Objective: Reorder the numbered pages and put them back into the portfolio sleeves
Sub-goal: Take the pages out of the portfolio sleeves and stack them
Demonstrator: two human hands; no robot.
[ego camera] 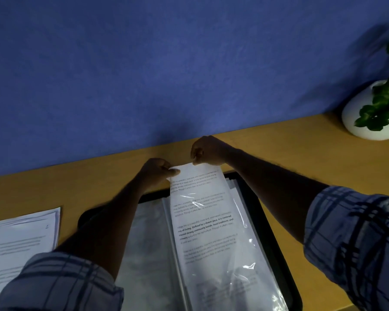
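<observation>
looks like mid-insert: left hand and right hand both pinch top edge of page, mostly down in sleeve of open portfolio on bench. next probably push flush, grab from stack.

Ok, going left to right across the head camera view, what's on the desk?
Stack of loose pages → left hand → right hand, both pinching the top of a page over the open portfolio → white plant pot.
</observation>
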